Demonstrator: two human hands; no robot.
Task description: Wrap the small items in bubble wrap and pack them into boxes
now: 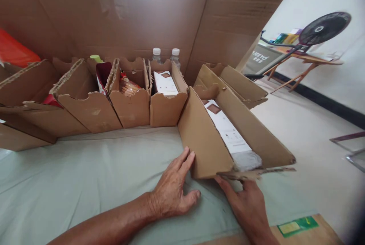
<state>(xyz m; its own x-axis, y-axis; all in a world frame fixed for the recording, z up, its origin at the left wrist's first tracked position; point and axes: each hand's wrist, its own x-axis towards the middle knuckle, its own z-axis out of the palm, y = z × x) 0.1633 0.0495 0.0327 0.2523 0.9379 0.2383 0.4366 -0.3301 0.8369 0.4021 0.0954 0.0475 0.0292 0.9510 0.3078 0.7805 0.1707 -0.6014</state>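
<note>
A long open-topped cardboard bin point(209, 142) stands at an angle at the right end of a row. Inside it lie a white printed box point(228, 132) and something wrapped in clear plastic point(246, 160). My left hand point(173, 190) has its fingers stretched out, the tips against the bin's left wall and the thumb apart. At the bin's near lower edge is my right hand point(249, 203), thumb and fingers bent against the cardboard, fingertips partly hidden under it.
Several cardboard bins point(165, 112) line up to the left, holding another white box point(165, 84) and packaged goods point(128, 86). Behind them are two capped bottles point(175, 59) and a tall cardboard wall point(159, 20). A fan point(319, 29) and wooden table point(310, 58) stand at right.
</note>
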